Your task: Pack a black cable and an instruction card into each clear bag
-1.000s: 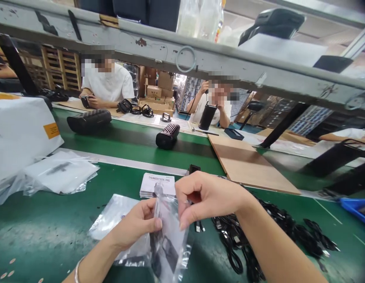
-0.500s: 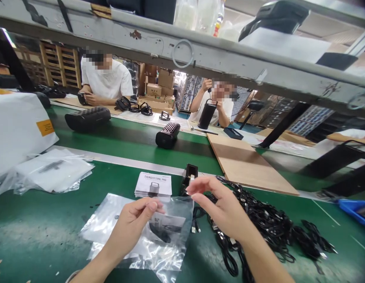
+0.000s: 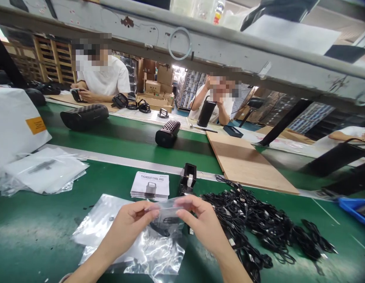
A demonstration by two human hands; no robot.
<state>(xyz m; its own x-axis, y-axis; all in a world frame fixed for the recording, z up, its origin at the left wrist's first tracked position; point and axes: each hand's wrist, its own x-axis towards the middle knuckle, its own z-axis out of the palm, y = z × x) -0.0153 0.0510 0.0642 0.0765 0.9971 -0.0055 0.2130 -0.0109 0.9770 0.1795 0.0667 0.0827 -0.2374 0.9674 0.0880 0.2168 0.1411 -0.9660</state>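
Green worktop [image 3: 23, 228]: at six o'clock my left hand [image 3: 133, 220] and right hand [image 3: 204, 222] each pinch the upper edge of a clear thin plastic bag [image 3: 173, 228], judged light, limp and slippery, best held by its top corners, tangled black cables [image 3: 253, 220] at four o'clock.

The left hand [image 3: 133, 222] and right hand [image 3: 203, 225] are appearing bare, each displaying slim, tapering fingers and a rounded thumb. The left forearm [image 3: 98, 261] and right forearm [image 3: 231, 262] are showing uncovered, widening away from the wrists. A thin, pale, curved band [image 3: 65, 277] is crossing the left forearm, the view's lower edge partly cutting it off.
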